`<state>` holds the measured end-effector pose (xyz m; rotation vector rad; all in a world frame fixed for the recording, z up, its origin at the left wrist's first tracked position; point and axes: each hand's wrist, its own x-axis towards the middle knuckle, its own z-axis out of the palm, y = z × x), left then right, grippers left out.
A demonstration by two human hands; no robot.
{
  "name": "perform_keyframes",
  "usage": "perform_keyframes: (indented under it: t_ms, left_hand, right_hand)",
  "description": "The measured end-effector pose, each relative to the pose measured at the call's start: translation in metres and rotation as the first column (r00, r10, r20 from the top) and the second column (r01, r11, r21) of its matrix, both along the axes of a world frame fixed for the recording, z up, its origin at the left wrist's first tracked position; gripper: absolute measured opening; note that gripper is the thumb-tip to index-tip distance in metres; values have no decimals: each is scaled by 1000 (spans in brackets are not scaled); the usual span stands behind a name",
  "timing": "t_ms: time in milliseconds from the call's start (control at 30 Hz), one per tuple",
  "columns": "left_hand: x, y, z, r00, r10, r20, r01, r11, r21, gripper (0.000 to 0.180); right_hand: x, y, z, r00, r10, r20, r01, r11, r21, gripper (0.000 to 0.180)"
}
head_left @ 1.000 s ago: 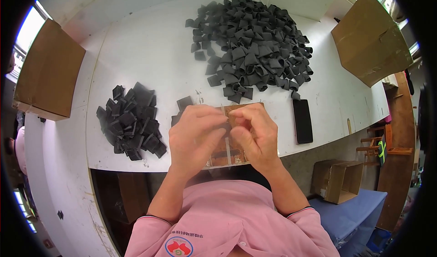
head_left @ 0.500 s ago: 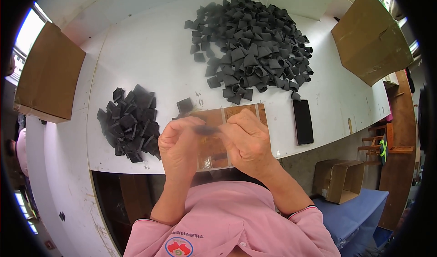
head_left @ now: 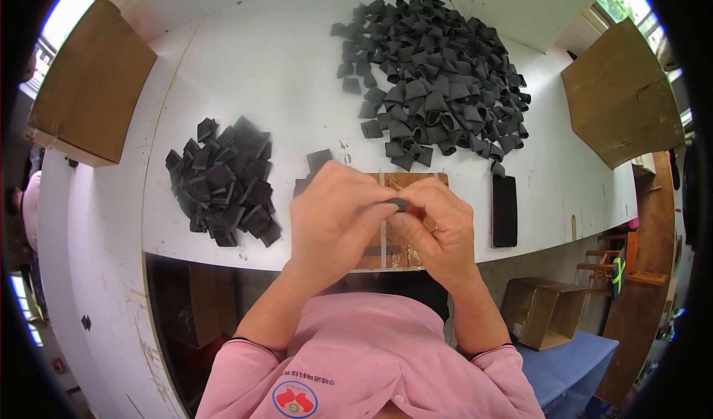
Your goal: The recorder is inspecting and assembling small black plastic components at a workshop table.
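Note:
Both of my hands meet over a brown taped board [head_left: 369, 258] at the front of the white table. My left hand [head_left: 330, 215] pinches one side of a small black piece [head_left: 399, 204], which looks like soft cloth or foam. On its other side, the fingers of my right hand [head_left: 442, 226] are closed on the same piece. Most of it is hidden by my fingertips. Left of my hands is a heap of flat black pieces [head_left: 223, 181]. A loose flat piece [head_left: 319, 160] lies just beyond my left hand. Farther back spreads a large pile of black folded loops [head_left: 445, 92].
A dark phone [head_left: 504, 211] lies right of the board. Cardboard boxes stand at the far left [head_left: 96, 85] and far right [head_left: 624, 92]. Below the table's right edge, an open carton [head_left: 542, 311] rests on a blue-covered surface [head_left: 572, 374].
My hands have drawn closer together around the black piece. The left hand has turned, its back now more in view. The whole view has shifted slightly.

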<state>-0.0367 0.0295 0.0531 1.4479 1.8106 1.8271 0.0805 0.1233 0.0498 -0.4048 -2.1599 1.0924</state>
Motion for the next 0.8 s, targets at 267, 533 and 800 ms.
perform_keyframes:
  t_ms: [267,533,800]
  left_hand:
    - [4,-4,-32,975,-45,216,4,983,186,10]
    - [-37,-1,-91,865,486,126,-457,866,-204,20]
    - [-91,20,-167,804,411,-430,-594,587,-549,24]
  right_hand:
    - [-8,-7,-6,998,-4,-65,20,970,242,20]
    - [1,41,22,992,32,-126,-102,790,-605,16]
    - [21,19,-36,965,-121,233,241,758,-606,20]
